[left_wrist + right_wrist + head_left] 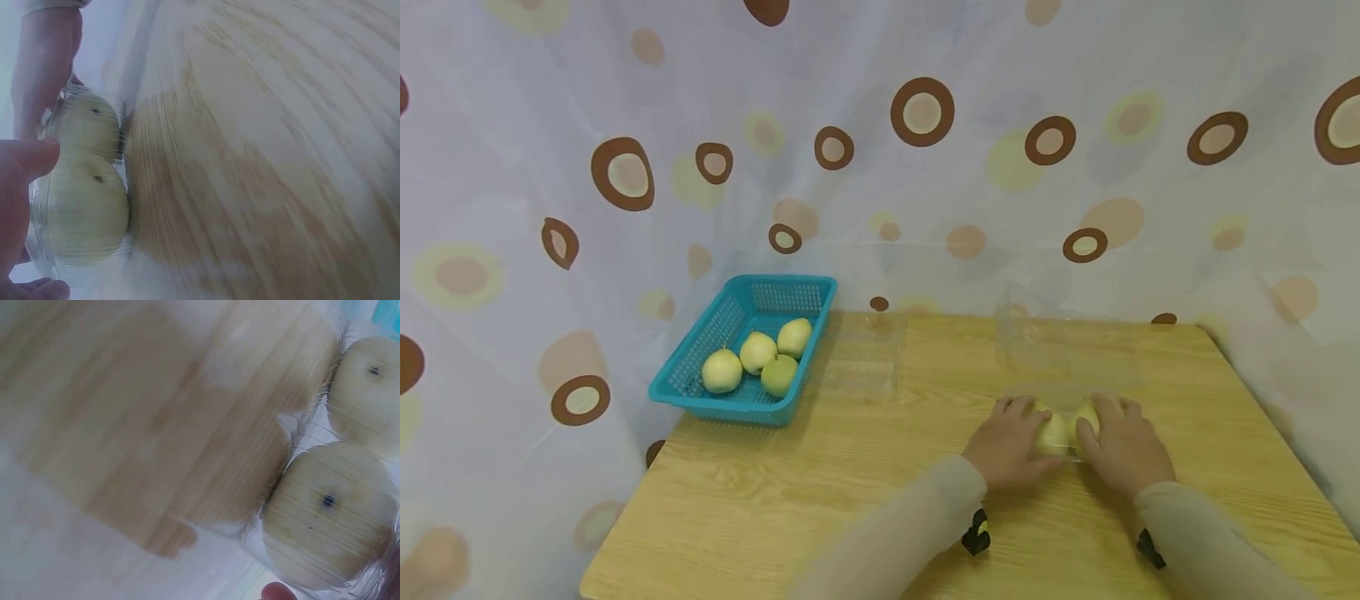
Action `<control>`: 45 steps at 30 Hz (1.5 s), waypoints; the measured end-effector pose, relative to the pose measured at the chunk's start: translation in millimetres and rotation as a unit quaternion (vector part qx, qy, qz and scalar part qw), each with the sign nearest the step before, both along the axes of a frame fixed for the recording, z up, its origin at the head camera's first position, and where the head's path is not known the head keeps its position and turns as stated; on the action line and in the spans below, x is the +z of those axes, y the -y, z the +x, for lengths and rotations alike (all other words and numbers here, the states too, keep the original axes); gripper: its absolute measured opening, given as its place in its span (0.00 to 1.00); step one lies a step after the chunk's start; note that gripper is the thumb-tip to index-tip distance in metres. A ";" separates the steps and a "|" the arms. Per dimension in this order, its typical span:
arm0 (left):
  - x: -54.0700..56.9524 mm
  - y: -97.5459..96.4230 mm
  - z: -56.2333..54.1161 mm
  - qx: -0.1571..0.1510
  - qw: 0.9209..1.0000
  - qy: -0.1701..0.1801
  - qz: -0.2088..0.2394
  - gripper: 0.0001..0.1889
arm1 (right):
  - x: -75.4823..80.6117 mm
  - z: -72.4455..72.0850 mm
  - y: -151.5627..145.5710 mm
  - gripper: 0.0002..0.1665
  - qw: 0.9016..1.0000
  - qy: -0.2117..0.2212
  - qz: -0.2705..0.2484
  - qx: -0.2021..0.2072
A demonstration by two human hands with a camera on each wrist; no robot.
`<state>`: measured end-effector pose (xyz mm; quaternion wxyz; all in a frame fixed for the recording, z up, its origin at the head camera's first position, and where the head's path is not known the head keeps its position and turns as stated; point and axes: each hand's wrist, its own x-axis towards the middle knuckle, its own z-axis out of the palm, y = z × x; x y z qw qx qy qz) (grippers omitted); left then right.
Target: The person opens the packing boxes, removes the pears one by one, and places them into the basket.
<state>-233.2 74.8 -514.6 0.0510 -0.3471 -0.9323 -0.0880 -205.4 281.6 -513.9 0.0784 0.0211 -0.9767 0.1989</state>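
Note:
Two pale yellow pears (1054, 435) sit side by side in a small clear plastic box (294, 434) with ridged walls, low on the wooden table. My left hand (1011, 443) grips the box's left end. At the other end my right hand (1124, 447) holds it, fingers over the far side. The left wrist view shows a thumb and fingertips around the box, with a pear (87, 209) visible through the plastic. In the right wrist view one fingertip (278, 591) appears below the near pear (328, 515); the rest of that hand is hidden.
A blue plastic basket (664, 387) with several pears (722, 371) stands at the table's back left. Beside it is a clear container (861, 367). Another clear container (1067, 342) lies behind my hands, near the patterned curtain (865, 192). The wooden table (760, 500) extends left of my hands.

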 end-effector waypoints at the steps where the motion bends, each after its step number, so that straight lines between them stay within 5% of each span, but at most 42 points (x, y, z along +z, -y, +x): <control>1: 0.3 4.6 -0.6 0.000 1.000 0.000 -0.001 0.36 | 0.6 -0.9 4.5 0.38 1.000 0.002 0.001 0.002; 10: 3.0 42.1 -3.1 0.006 1.000 -0.008 0.026 0.35 | 4.4 -7.2 43.0 0.35 1.000 -0.016 0.001 0.012; 21: 10.8 68.2 9.5 0.039 0.998 0.020 0.036 0.35 | -3.2 -3.4 76.2 0.31 0.999 -0.045 0.007 0.002; 30: 12.2 84.8 8.9 0.053 0.997 0.001 0.058 0.35 | 1.6 -6.5 100.4 0.34 1.000 -0.020 0.012 -0.006; 45: 5.5 105.1 7.9 0.073 0.991 0.032 0.106 0.37 | 4.6 -8.9 124.0 0.34 1.000 -0.006 0.010 -0.014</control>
